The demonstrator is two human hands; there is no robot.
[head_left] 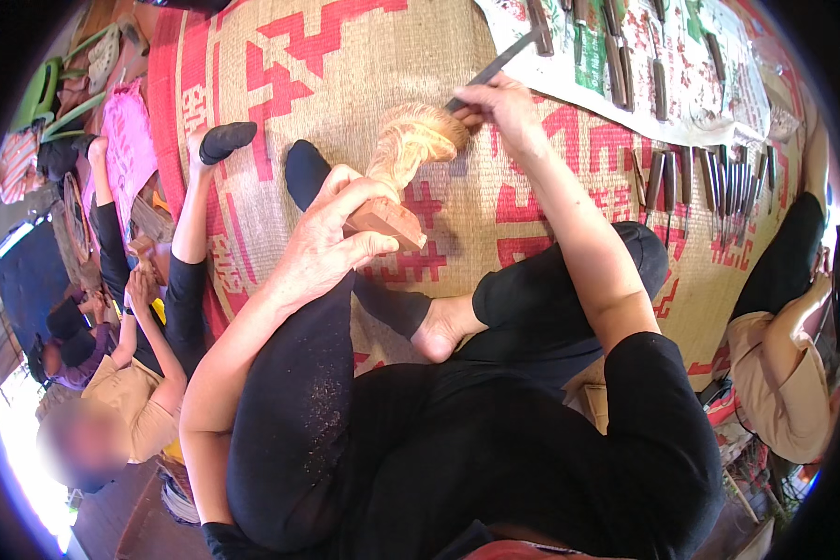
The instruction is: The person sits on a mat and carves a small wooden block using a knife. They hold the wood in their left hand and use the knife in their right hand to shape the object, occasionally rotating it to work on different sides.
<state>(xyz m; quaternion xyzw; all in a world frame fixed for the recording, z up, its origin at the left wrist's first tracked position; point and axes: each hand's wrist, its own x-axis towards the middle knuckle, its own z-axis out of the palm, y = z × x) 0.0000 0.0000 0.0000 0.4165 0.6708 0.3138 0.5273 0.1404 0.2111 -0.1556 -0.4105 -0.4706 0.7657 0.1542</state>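
A pale carved wooden figure [406, 154] on a reddish block base is tilted above the mat in front of me. My left hand [319, 241] is closed round the base, its thumb along the near side of the block. In my right hand [509, 107] is a long, flat, dark file [501, 63], slanting up and to the right. The file's lower end is at the far right end of the carving; whether it touches the wood I cannot tell. Fine wood dust [325, 411] lies on my left trouser leg.
Carving tools [709, 182] lie in a row on the patterned straw mat [457, 47], right of my arm. More tools [616, 65] rest on a printed sheet [728, 117] at the far right. People sit on both sides, one at left holding a small wooden piece [142, 245].
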